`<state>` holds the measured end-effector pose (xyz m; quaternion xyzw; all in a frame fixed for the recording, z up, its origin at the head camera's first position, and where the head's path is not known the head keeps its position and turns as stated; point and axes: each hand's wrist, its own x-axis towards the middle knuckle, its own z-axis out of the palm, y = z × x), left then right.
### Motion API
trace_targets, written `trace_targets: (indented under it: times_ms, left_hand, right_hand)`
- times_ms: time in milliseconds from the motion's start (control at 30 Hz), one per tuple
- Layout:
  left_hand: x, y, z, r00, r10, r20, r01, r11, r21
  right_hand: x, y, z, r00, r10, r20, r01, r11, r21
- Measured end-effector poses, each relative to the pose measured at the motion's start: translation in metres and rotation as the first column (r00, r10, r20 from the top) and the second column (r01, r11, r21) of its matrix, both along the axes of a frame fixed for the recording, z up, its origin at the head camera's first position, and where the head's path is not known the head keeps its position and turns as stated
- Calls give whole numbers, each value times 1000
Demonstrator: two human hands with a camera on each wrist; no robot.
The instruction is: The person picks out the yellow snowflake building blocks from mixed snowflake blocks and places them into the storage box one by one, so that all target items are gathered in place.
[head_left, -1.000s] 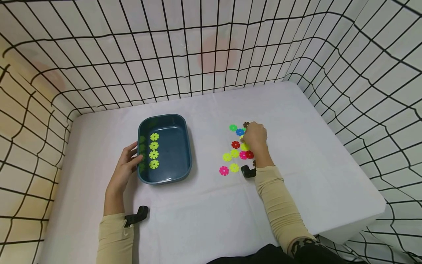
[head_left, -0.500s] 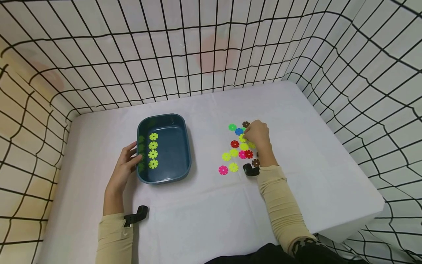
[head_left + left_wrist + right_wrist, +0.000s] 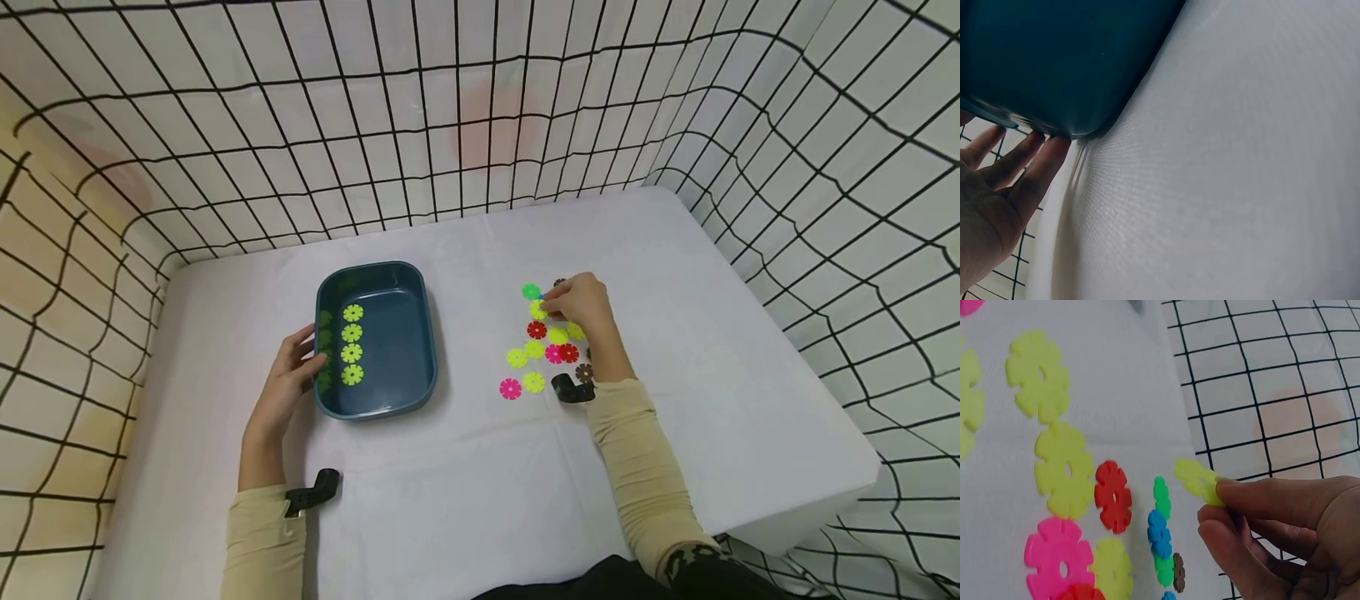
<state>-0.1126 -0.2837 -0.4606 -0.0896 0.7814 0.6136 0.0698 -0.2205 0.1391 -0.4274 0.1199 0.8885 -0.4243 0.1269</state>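
A dark teal plastic tray (image 3: 393, 350) stands on the left, with a column of several yellow-green snowflake discs (image 3: 352, 333) inside it. My left hand (image 3: 285, 375) grips the tray's left wall, thumb over the rim and fingers against the outside; the left wrist view shows the fingertips (image 3: 1054, 147) on the outer wall. My right hand (image 3: 581, 302) pinches a yellow snowflake disc (image 3: 1194, 478) between thumb and index finger. Beside and below that hand lie loose discs: a green disc (image 3: 531, 292), a red disc (image 3: 536, 331), a pink disc (image 3: 510, 388) and several yellow ones.
A white cloth (image 3: 450, 517) covers the table. Black wire mesh (image 3: 420, 142) rises behind it and along both sides. A brown disc (image 3: 583, 372) lies by the right wrist, where a black wrist camera (image 3: 572, 389) sits low over the cloth.
The right hand has picked out a yellow disc and moved it slightly left, now overlapping the blue disc in the head view. The left hand and tray stay in place.
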Motion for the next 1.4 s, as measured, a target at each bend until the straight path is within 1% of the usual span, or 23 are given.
trace_targets:
  times_ms: [100,267,467,500,533,633,733,767,833,900,1000,1100,1233,1400]
  left_hand:
    - [2,0,1,1000,5,6,-5,1000,3]
    - [3,-1,1,1000,27,12,-27,1000,-1]
    - [6,-6,1,1000,20,7,-20,1000,-10]
    - [7,-7,1,1000,20,10,-20,1000,-10]
    - [7,-6,4,1000,18,14,-18,1000,-9]
    - [8,-8,4,1000,19,19,-19,1000,-13]
    - [7,-9,3,1000,26,15,-26,999,-21]
    - [6,-10,0,999,33,11,-33,999,-28]
    - [4,-11,-1,1000,26,1,-26,999,-35]
    - [3,-11,-1,1000,25,-4,-25,999,-32]
    - [2,-11,2,1000,4,-7,-4,1000,-23]
    - [1,-9,4,1000,24,-2,-24,999,-29]
    - [0,-7,2,1000,26,11,-26,999,-31]
    - [-4,-2,0,1000,13,13,-13,1000,-24]
  right_hand:
    - [-1,-4,3,1000,8,18,-7,998,-64]
    - [-2,-16,11,999,34,14,-32,992,-122]
    - [-6,-37,24,998,62,-5,-62,976,-211]
    - [-6,-41,25,998,66,-4,-65,972,-226]
    - [-6,-45,26,998,69,-4,-68,970,-235]
    - [-7,-58,29,996,84,0,-81,962,-262]
    - [-8,-69,33,995,99,-5,-97,959,-268]
    - [-9,-73,35,995,102,-7,-100,956,-276]
    - [-10,-80,39,994,108,-9,-106,954,-282]
    - [-11,-86,43,993,117,-16,-117,951,-286]
    - [-13,-96,47,991,130,-35,-134,947,-293]
    - [-15,-106,50,986,155,-64,-167,939,-301]
    - [-16,-119,52,981,178,-80,-194,929,-315]
    - [-19,-132,55,980,184,-73,-198,931,-308]
